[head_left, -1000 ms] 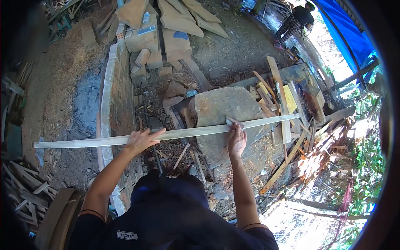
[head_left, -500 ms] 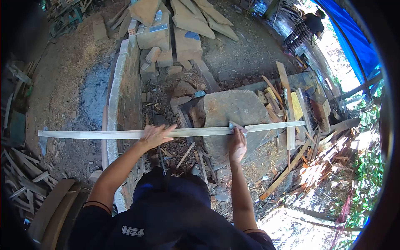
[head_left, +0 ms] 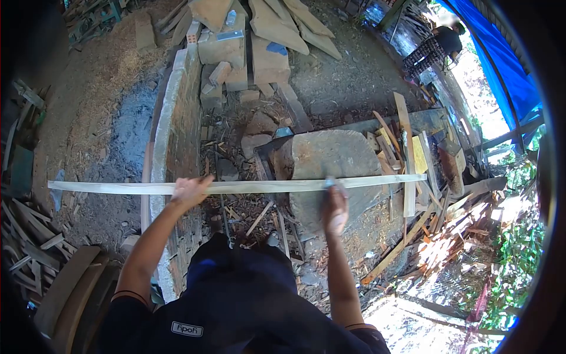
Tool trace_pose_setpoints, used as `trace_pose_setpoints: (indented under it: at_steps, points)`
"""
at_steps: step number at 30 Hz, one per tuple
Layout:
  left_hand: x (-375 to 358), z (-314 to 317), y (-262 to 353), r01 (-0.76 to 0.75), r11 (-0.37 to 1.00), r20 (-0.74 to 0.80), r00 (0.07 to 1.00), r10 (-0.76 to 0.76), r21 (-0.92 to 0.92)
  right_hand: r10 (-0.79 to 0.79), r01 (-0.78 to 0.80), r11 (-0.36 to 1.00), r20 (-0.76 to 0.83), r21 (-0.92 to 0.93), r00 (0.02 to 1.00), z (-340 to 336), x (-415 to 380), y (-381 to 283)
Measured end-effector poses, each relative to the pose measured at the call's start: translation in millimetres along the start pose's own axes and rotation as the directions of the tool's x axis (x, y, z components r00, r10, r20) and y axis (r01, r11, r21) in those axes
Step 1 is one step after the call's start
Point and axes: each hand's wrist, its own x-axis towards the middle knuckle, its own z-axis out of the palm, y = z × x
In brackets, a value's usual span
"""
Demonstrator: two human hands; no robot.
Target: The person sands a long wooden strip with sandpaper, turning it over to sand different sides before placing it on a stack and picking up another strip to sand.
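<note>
A long pale wooden strip (head_left: 253, 187) lies crosswise in front of me, over the top of a low wall and a large cut wood block (head_left: 336, 154). My left hand (head_left: 190, 192) is on the strip near the wall, its fingers bent over it and slightly blurred. Smeared by motion, my right hand (head_left: 335, 209) is at the strip's near edge over the block. Its fingers are closed on a small piece of sandpaper (head_left: 330, 182), mostly hidden now, which touches the strip.
The low wall (head_left: 168, 118) runs away from me on the left. Scrap wood (head_left: 407, 153) is heaped beyond the block. Thick slabs (head_left: 277, 26) are stacked at the back. Curved boards (head_left: 68, 289) lie at lower left. Another person (head_left: 436, 47) stands at far right near a blue tarp (head_left: 501, 65).
My left hand has moved left along the strip, its spread fingers now bent. The strip has shifted slightly left in view. My right hand stays near the same spot, now blurred.
</note>
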Motion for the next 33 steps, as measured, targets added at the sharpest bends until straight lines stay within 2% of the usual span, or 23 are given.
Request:
trace_pose_setpoints:
  at_steps: [1,2,4,5,7,8,10,11,12,15,16,18,22,23,24,26,29,30,31,32,33]
  points:
    - [-4.0,-4.1,-6.7,0.015,0.999,0.026,1.0,-0.016,0.053,-0.178,0.148,0.867,-0.019,-0.476,0.984,-23.3,12.0,7.5]
    - [-5.5,-6.8,-13.0,0.025,0.994,0.05,0.998,-0.03,0.107,-0.315,0.262,0.646,0.062,-0.716,0.947,-38.3,18.0,5.8]
    - [-6.9,-8.3,-20.8,0.055,0.993,0.086,0.994,-0.064,0.108,-0.298,0.261,0.558,0.104,-0.788,0.949,-44.5,13.6,7.1]
    - [-7.2,-11.7,-23.1,0.029,0.998,0.039,0.999,-0.032,0.058,-0.301,0.262,0.559,0.102,-0.786,0.948,-38.2,16.5,-2.7]
    - [-9.4,-15.7,-24.7,0.014,1.0,0.0,1.0,-0.014,0.007,-0.448,0.254,0.798,-0.255,-0.546,0.857,-16.9,24.4,-25.4]
    - [-8.2,-17.3,-23.6,0.0,1.0,0.014,1.0,-0.001,0.007,-0.439,0.25,0.801,-0.25,-0.544,0.863,-13.3,25.4,-22.8]
    - [-7.8,-13.7,-21.5,-0.045,0.999,0.043,0.998,0.045,0.002,-0.276,0.125,0.688,-0.099,-0.715,0.956,-18.7,19.6,-15.6]
    - [-6.2,-10.3,-26.0,-0.044,0.999,0.026,0.999,0.044,0.024,-0.138,0.14,0.626,0.068,-0.767,0.988,-18.4,18.1,-10.5]
    - [-3.5,-10.2,-29.0,-0.036,0.998,0.005,0.999,0.036,0.045,-0.299,0.203,0.576,0.027,-0.792,0.954,-7.8,15.8,-1.8]
    - [-0.4,-13.5,-30.2,-0.025,0.999,-0.011,1.0,0.025,0.022,-0.266,0.144,0.635,-0.039,-0.759,0.963,0.1,14.2,-0.2]
    - [0.3,-13.4,-26.4,-0.029,0.999,-0.038,0.999,0.03,0.026,-0.235,0.144,0.62,-0.007,-0.771,0.972,-1.4,14.1,-3.1]
    - [18.7,-18.6,15.1,-0.119,0.993,0.003,0.993,0.119,0.022,-0.209,0.145,0.604,0.021,-0.784,0.978,-2.4,13.6,-4.2]
    - [65.2,-0.4,94.7,-0.324,0.944,-0.064,0.945,0.32,-0.062,-0.318,0.301,0.532,0.143,-0.792,0.937,7.7,9.1,3.0]
    - [72.4,5.9,102.8,-0.323,0.934,-0.082,0.946,0.314,-0.153,-0.322,0.358,0.624,0.189,-0.694,0.928,15.8,0.0,-0.8]
    - [72.9,6.5,104.0,-0.323,0.934,-0.088,0.946,0.313,-0.155,-0.403,0.431,0.606,0.209,-0.669,0.891,31.0,-13.4,-4.8]
    - [73.0,1.8,98.4,-0.299,0.94,-0.025,0.954,0.299,-0.162,-0.382,0.472,0.613,0.286,-0.633,0.879,41.7,-21.6,-37.2]
    - [52.4,-11.4,79.5,-0.246,0.961,0.037,0.967,0.253,-0.129,-0.349,0.446,0.604,0.283,-0.661,0.893,11.1,1.0,-16.0]
    - [50.3,-12.5,75.2,-0.217,0.969,0.054,0.973,0.225,-0.121,-0.177,0.239,0.709,0.161,-0.663,0.971,-2.9,15.2,-17.8]
    - [49.6,-17.5,75.2,-0.232,0.967,0.035,0.971,0.237,-0.108,-0.216,0.197,0.682,0.064,-0.705,0.974,-17.2,26.2,-6.1]
    - [45.4,-23.2,74.8,-0.208,0.973,0.087,0.972,0.216,-0.102,-0.251,0.15,0.657,-0.028,-0.739,0.967,-22.0,33.0,-5.6]
    - [41.9,-26.5,73.6,-0.178,0.979,0.144,0.971,0.19,-0.095,-0.259,0.151,0.661,-0.035,-0.735,0.965,-20.1,33.6,-4.1]
